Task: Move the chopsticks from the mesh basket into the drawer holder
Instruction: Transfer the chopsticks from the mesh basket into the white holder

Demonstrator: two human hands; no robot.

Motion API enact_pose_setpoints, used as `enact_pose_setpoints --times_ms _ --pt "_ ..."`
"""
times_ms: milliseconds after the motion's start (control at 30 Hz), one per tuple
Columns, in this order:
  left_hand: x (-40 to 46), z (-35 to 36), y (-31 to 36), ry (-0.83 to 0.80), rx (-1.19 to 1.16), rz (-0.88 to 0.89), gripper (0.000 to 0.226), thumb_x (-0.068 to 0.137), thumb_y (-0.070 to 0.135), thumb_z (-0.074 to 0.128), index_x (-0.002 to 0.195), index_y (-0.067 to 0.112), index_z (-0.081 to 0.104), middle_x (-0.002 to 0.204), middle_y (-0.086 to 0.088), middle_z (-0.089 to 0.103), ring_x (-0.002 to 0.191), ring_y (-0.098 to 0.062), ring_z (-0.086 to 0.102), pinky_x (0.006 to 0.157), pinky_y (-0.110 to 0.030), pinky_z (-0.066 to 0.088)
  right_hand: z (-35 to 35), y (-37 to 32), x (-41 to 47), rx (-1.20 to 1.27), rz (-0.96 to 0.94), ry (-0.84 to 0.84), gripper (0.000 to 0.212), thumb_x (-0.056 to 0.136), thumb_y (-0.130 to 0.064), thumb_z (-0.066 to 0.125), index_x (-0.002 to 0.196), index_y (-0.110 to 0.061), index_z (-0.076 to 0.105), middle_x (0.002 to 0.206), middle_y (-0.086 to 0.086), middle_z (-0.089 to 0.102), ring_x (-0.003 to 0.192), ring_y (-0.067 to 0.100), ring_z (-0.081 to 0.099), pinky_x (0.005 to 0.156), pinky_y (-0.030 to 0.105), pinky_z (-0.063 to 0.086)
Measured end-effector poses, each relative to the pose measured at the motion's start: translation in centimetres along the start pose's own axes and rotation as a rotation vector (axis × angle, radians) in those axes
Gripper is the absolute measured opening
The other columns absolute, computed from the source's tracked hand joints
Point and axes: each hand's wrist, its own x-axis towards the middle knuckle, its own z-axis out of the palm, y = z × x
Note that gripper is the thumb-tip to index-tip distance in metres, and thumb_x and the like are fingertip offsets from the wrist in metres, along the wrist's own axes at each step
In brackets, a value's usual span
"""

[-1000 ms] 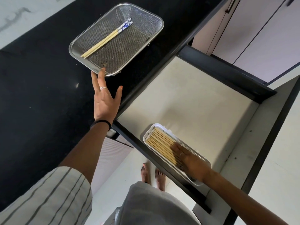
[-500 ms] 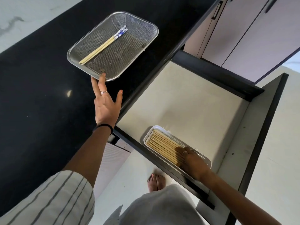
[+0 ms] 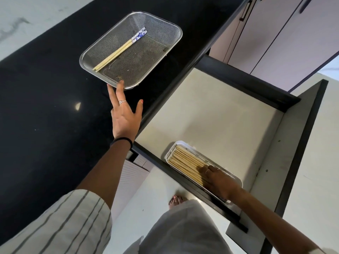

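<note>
A steel mesh basket (image 3: pixel 170 33) sits on the black counter and holds one pair of pale chopsticks (image 3: pixel 117 52) with blue-and-white patterned tops. My left hand (image 3: pixel 124 114) is open, fingers spread, its fingertips touching the basket's near rim. In the open drawer a white holder (image 3: pixel 169 153) lies near the front edge, filled with several wooden chopsticks (image 3: pixel 187 163). My right hand (image 3: pixel 218 180) rests on the right end of those chopsticks, fingers bent over them; whether it grips any is not visible.
The black counter (image 3: pixel 45 107) runs along the left. The drawer's beige floor (image 3: pixel 211 110) is bare beyond the holder. Dark drawer walls frame it. Pale cabinet doors (image 3: pixel 275 33) stand at the upper right. My foot (image 3: pixel 177 200) shows on the floor below.
My left hand has stayed at the basket's near rim. My right hand has slid slightly toward the right end of the holder. The camera has shifted a little.
</note>
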Motion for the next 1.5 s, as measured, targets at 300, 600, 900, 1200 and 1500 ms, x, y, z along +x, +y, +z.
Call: enact_pose_setpoints --times_ms 300,600,900,1200,1500 --pt "0.1 0.0 0.0 -0.010 0.005 -0.008 0.071 0.095 0.034 0.058 0.150 0.030 0.014 0.161 -0.008 0.000 0.121 -0.045 0.049 0.099 -0.054 0.046 0.5 0.0 0.5 -0.103 -0.027 0.050 0.020 0.093 -0.018 0.053 0.108 -0.031 0.052 0.108 -0.004 0.055 0.102 0.019 0.057 0.087 0.021 0.051" --pt "0.1 0.0 -0.1 -0.010 0.000 -0.013 0.070 0.094 0.035 0.058 0.149 0.033 0.014 0.161 -0.009 0.001 0.118 -0.045 0.051 0.098 -0.055 0.047 0.4 -1.3 2.0 0.215 0.186 0.073 0.031 0.086 -0.012 0.060 0.065 -0.027 0.043 0.069 -0.008 0.049 0.062 0.002 0.050 0.061 0.013 0.037" --pt "0.1 -0.1 -0.2 -0.008 -0.008 -0.014 0.069 0.094 0.035 0.058 0.147 0.037 0.013 0.161 -0.008 0.000 0.122 -0.046 0.048 0.099 -0.056 0.045 1.0 -1.7 1.0 0.271 0.107 0.099 0.037 0.093 -0.017 0.058 0.129 -0.011 0.052 0.129 0.007 0.051 0.118 0.023 0.052 0.102 0.022 0.037" --pt "0.1 0.0 -0.3 -0.009 -0.013 -0.011 0.070 0.094 0.033 0.059 0.148 0.037 0.014 0.161 -0.006 0.001 0.125 -0.043 0.047 0.099 -0.055 0.046 0.9 -1.1 0.3 0.079 0.086 0.093 0.051 0.097 -0.033 0.048 0.145 -0.025 0.034 0.147 0.000 0.037 0.129 0.018 0.047 0.105 0.032 0.043" --pt "0.1 0.0 -0.4 -0.008 -0.016 -0.023 0.071 0.094 0.034 0.059 0.147 0.038 0.012 0.161 -0.005 0.000 0.125 -0.043 0.046 0.100 -0.056 0.045 2.0 -0.8 0.1 -0.043 0.098 0.174 0.054 0.094 -0.036 0.053 0.143 -0.025 0.034 0.144 0.001 0.043 0.124 0.020 0.051 0.105 0.033 0.044"
